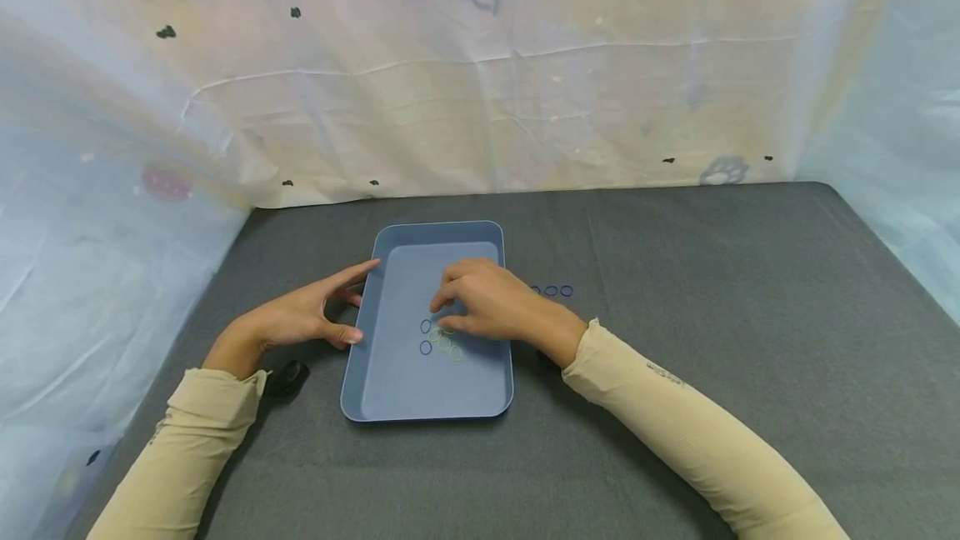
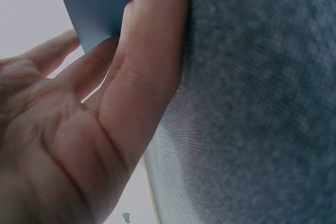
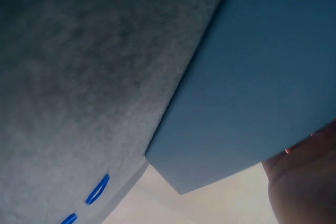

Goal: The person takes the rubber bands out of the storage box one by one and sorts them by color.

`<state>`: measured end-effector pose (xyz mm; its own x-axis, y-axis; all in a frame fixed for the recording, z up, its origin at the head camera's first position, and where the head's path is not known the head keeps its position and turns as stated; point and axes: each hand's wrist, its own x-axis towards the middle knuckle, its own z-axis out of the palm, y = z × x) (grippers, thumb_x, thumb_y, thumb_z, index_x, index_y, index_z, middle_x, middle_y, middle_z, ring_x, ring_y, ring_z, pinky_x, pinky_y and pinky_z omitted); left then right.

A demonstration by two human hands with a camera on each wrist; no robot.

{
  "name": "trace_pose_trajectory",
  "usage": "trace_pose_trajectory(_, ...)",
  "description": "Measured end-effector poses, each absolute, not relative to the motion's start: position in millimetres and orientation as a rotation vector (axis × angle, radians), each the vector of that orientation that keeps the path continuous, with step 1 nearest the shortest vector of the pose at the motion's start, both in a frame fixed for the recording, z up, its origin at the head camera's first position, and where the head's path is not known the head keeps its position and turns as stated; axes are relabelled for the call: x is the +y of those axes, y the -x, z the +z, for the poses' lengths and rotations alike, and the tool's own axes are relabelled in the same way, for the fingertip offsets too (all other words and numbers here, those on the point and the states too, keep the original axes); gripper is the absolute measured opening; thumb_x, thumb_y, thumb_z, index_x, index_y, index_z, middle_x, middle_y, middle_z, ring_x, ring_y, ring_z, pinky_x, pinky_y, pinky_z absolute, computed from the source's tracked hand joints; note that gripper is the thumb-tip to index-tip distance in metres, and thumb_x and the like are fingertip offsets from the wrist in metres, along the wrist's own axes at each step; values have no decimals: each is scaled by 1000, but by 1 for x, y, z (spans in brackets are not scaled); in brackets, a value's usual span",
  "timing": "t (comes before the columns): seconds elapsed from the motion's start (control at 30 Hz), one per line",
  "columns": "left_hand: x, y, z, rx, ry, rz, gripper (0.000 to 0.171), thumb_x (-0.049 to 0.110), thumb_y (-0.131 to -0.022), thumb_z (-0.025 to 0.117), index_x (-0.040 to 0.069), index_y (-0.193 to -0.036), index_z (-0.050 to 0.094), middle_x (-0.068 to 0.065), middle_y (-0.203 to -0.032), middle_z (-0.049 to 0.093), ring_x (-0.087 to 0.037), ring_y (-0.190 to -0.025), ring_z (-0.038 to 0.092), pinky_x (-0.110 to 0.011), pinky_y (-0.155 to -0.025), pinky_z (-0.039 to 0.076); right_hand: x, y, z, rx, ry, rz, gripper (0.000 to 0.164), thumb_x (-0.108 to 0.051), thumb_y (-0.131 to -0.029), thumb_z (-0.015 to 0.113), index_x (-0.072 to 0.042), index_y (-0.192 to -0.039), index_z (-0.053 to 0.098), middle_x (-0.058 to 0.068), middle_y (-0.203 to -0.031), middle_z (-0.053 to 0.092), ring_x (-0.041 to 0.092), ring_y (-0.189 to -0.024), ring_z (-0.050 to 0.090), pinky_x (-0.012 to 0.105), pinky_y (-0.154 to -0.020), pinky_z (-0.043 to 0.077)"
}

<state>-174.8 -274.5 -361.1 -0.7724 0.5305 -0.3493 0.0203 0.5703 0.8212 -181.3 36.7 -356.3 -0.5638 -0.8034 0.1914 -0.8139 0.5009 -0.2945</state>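
Head view: a blue tray [image 1: 427, 394] lies on the grey table [image 1: 637, 357], left of centre, open side up. Its long axis runs near to far, the far end leaning slightly right. Yellow loops [image 1: 441, 341] and two dark blue loops [image 1: 425, 347] lie on the tray floor, about its middle; being round, they point no particular way. Outer blue loops [image 1: 551, 291] form a left-to-right row on the table, just right of the tray. The left hand [image 1: 300, 315] is at the tray's left wall, thumb and index spread apart. The right hand [image 1: 487, 298] is over the tray, fingers bent, thumb and index apart beside the yellow loops; contact unconfirmed. Risk: the loops sit close together, so one fingertip could drag several; uneven left-hand pressure could slew the tray.

Left wrist view: extended fingers lie against the tray wall; firmness cannot be told.

Right wrist view: the tray wall hides the right fingertips.
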Motion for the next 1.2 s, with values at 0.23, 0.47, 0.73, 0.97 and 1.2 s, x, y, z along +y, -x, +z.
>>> trace_pose_trajectory(0.23,-275,175,-362,2218,-442,1157,108,21,-84,82,31,-161,8,-19,-164,15,-46,-141,33,-40,-78,59,28,185,-358,-2701,-1489,539,17,-30,-89,76,-20,-102,79,-5,-97,69,11,-93,62,31,-89,49)
trace_pose_trajectory(0.47,-275,175,-362,2227,-442,1147,108,22,-83,82,31,-161,8,-19,-164,14,-46,-141,33,-40,-77,59,20,187,-362,-2726,-1488,533,15,-31,-89,76,-22,-100,80,-6,-95,69,10,-92,62,30,-88,48)
trace_pose_trajectory(0.73,-275,174,-363,2231,-452,1149,108,21,-84,82,31,-161,8,-19,-164,14,-47,-141,32,-40,-77,59,13,188,-365,-2759,-1444,471,13,-32,-89,76,-24,-98,80,-7,-92,68,10,-89,60,32,-87,48)
trace_pose_trajectory(0.97,-275,174,-361,2228,-456,1154,108,21,-83,82,30,-162,8,-19,-164,15,-46,-141,33,-39,-77,58,11,188,-365,-2768,-1429,440,10,-29,-89,76,-23,-96,80,-7,-91,68,9,-88,61,32,-89,48)
trace_pose_trajectory(1.2,-275,174,-361,2205,-471,1173,107,20,-84,81,28,-162,8,-19,-164,15,-46,-140,35,-39,-77,59,12,186,-364,-2766,-1414,455,9,-30,-88,77,-23,-93,80,-8,-87,68,8,-85,61,30,-86,49)
